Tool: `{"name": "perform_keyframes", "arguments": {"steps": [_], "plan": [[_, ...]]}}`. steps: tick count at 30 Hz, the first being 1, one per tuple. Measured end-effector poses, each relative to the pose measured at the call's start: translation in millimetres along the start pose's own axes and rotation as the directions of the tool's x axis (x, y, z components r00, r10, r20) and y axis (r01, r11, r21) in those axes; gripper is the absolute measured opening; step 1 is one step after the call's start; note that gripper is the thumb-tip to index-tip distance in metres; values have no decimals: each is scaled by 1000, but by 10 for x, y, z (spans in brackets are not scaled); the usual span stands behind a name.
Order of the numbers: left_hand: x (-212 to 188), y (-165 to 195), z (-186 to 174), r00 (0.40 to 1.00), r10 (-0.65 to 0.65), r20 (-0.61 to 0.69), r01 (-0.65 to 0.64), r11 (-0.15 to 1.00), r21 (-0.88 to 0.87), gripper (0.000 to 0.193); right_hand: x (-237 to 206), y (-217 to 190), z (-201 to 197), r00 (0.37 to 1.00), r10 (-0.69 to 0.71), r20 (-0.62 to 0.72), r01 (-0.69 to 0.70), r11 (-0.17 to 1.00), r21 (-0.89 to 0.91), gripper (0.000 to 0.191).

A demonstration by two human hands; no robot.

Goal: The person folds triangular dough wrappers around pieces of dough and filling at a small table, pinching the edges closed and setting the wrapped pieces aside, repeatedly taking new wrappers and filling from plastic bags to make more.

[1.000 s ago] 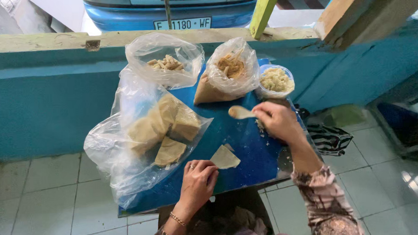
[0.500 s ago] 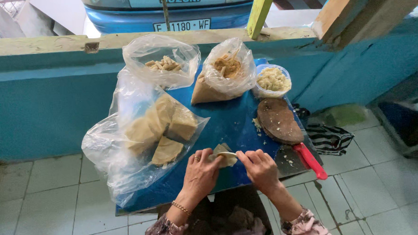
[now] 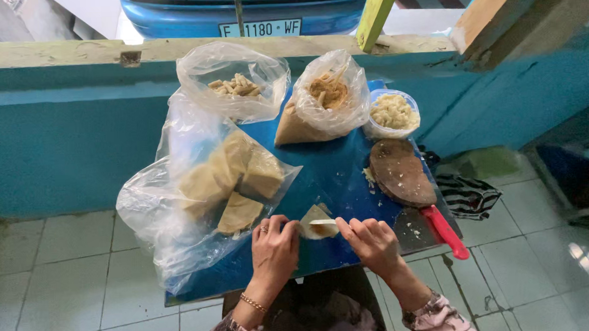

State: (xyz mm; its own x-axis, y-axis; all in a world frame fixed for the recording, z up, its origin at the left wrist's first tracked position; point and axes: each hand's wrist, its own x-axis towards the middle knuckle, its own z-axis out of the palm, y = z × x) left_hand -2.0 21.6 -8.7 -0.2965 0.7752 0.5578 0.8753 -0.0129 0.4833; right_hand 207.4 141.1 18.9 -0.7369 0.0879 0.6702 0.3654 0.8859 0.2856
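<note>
Both hands pinch the same thing, a pale wrapper w/ a bit of brown filling, at the near edge of the blue desk. Left hand has its grip narrow, fingertips closed on the wrapper's left side; there's a ring on one finger and a bracelet at the wrist. Right hand grips it from the right, thumb and forefinger tight on the edge, other fingers curled.

Packages: big clear bag on the left of the desk, square tan wrappers stacked inside, its mouth open just beside the left hand. At the back left a smaller clear bag w/ short pale sticks. Next to it a bag of brownish filling, leaning. Back right a round clear tub of pale yellow crumbly stuff. A dark round board lies on the right, a red handle just below it near the desk's corner
</note>
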Motion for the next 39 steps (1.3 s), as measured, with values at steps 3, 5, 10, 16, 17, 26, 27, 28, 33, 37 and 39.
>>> {"name": "perform_keyframes", "arguments": {"steps": [3, 5, 10, 16, 17, 26, 27, 28, 33, 37, 39], "plan": [[1, -9, 38, 999, -53, -5, 53, 998, 24, 7, 102, 68, -10, 999, 46, 11, -46, 998, 47, 41], [28, -25, 60, 997, -73, -4, 74, 997, 30, 9, 216, 153, 26, 985, 169, -17, -165, 976, 144, 35], [63, -50, 99, 990, -135, 31, 134, 991, 26, 15, 655, 709, 154, 827, 544, 141, -541, 701, 466, 11], [73, -53, 177, 988, -137, 73, 134, 990, 42, 13, 1635, 1479, 833, 937, 345, -56, -349, 934, -79, 15], [61, -50, 182, 987, -137, 80, 135, 990, 33, 13, 1707, 1484, 900, 956, 291, -39, -293, 941, -171, 20], [77, -29, 173, 982, -132, 137, 152, 977, -149, 12, 567, 314, 59, 719, 545, 431, -690, 636, 346, 13], [76, -24, 172, 976, -157, 151, 183, 967, -179, 12, 416, 126, -26, 617, 607, 501, -771, 594, 230, 15], [74, -8, 178, 969, -181, 167, 214, 954, -209, 12, 304, -8, -66, 502, 663, 555, -834, 542, 106, 17], [41, 114, 231, 992, -110, 67, 126, 937, -327, 18, 13, -334, -1, 627, 697, 347, -779, 574, 254, 24], [16, 234, 239, 999, -51, 11, 52, 939, -341, 17, -27, -338, 75, 486, 725, 488, -872, 436, 222, 16], [0, 246, 213, 999, -19, 48, 34, 946, -322, 13, -32, -340, 69, 518, 722, 459, -855, 457, 246, 14]]}}
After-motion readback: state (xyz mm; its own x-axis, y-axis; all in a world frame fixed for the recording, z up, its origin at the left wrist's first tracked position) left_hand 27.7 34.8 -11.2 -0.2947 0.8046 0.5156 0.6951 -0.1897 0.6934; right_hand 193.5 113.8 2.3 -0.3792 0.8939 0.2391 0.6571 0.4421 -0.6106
